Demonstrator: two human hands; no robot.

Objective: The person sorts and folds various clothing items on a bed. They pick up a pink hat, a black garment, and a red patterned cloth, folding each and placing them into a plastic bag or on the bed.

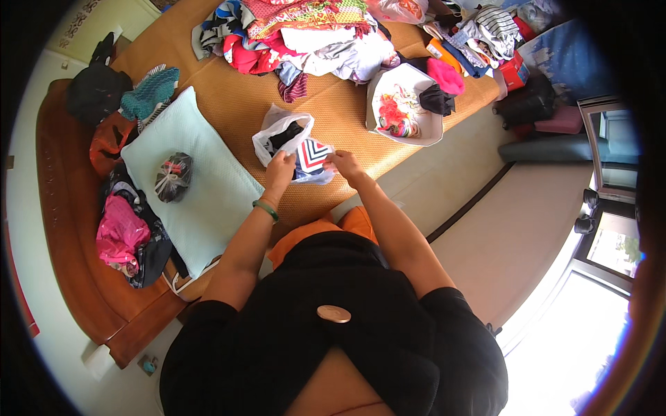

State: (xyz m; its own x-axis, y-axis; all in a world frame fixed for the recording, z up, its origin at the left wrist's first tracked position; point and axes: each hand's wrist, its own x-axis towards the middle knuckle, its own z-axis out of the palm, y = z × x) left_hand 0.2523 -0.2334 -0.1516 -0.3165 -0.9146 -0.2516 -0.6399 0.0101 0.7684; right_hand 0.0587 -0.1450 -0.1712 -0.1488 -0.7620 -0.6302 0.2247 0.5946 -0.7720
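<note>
Leftward, we see a brown wooden headboard, with a pink plastic bag and a teal cloth near it. Beside these lies a pale blue pad, its length running from far to near, a knotted see-through bag resting on it. Our left hand, green bangle at the wrist, presses its fingers together on the near-left edge of a white plastic bag, which sits on the woven mat near its front edge. Its long axis slants from far left to near right: the mouth gapes at the far-left end over something black, while a chevron-patterned piece shows toward the near right. Beyond it, a heap of clothes blocks the far side. Our right hand brings its fingertips to the bag's right edge; we cannot tell whether they pinch it. Farther right we have a white box of tangled, coloured strands, with black cloth over its rim.
</note>
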